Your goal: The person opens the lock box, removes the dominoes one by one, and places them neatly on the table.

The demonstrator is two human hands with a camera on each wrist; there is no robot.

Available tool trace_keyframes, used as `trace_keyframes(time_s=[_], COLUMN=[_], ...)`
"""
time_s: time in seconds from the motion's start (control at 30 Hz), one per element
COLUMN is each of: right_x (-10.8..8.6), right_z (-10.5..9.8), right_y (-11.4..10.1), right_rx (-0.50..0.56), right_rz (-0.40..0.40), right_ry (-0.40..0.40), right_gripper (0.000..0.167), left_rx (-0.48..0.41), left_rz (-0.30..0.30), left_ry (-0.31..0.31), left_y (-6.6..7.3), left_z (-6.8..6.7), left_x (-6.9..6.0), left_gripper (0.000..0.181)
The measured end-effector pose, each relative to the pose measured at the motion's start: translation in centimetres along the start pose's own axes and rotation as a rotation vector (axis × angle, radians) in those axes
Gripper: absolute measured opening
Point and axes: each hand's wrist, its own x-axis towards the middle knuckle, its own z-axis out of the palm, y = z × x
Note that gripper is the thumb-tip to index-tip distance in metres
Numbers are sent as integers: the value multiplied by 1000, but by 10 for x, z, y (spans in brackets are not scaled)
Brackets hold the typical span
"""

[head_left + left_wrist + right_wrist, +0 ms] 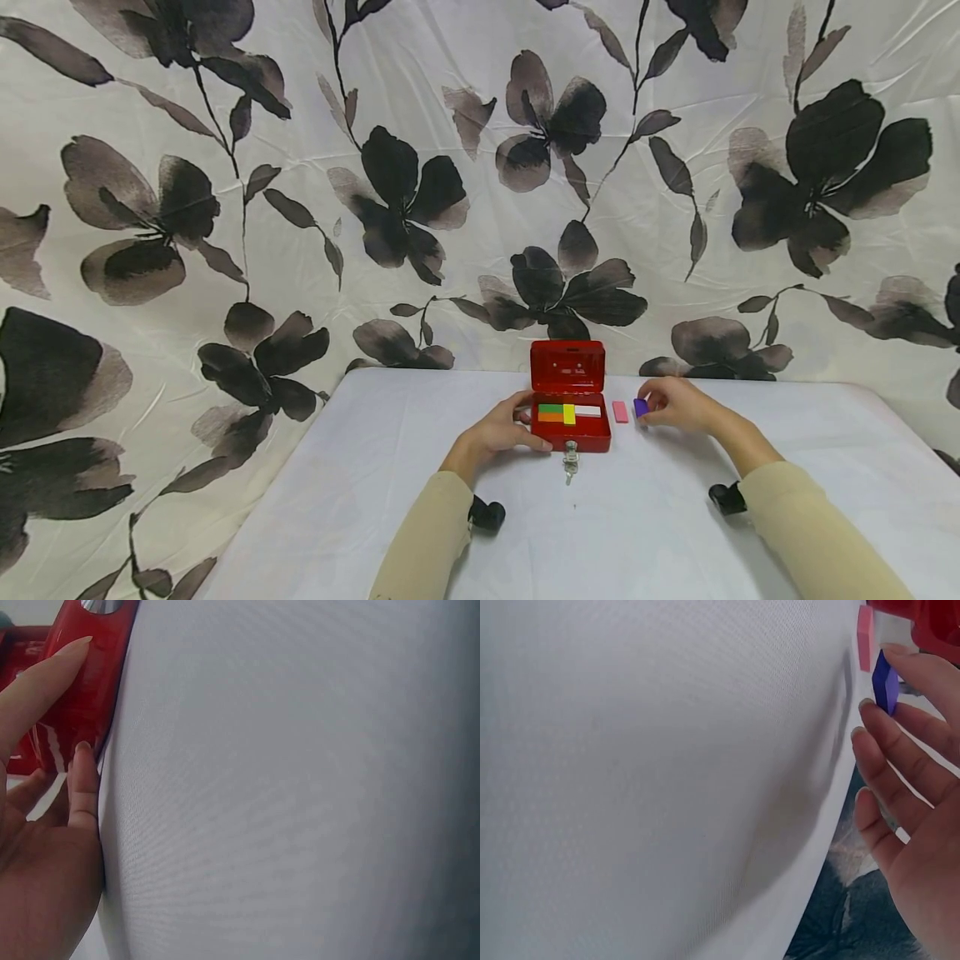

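Note:
A red cash box stands with its lid raised on the table. Inside lie a green block, an orange block, a yellow block and a white block. My left hand grips the box's left side, thumb along the front and fingers at the side, as the left wrist view also shows. To the right of the box, my right hand pinches a purple block between thumb and fingers. A pink block lies between the box and this hand.
Keys hang at the front lock of the box. A white cloth covers the table. Behind it hangs a floral curtain. Black wrist cameras stick out beside both sleeves.

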Motion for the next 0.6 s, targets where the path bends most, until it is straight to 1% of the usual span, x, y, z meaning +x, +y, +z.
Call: trace_keyframes(time_s=[0.27, 0.6], right_x=[3, 7], right_z=[2, 5], right_y=[-3, -1], right_rx=[-23, -69], right_rz=[31, 36], right_ry=[-17, -16], right_gripper=[36, 36], left_rx=[12, 8], left_rz=[5, 3], left_ry=[-5, -6], left_y=[0, 3], left_z=[0, 0], left_x=[-1, -3], left_gripper=[97, 95])
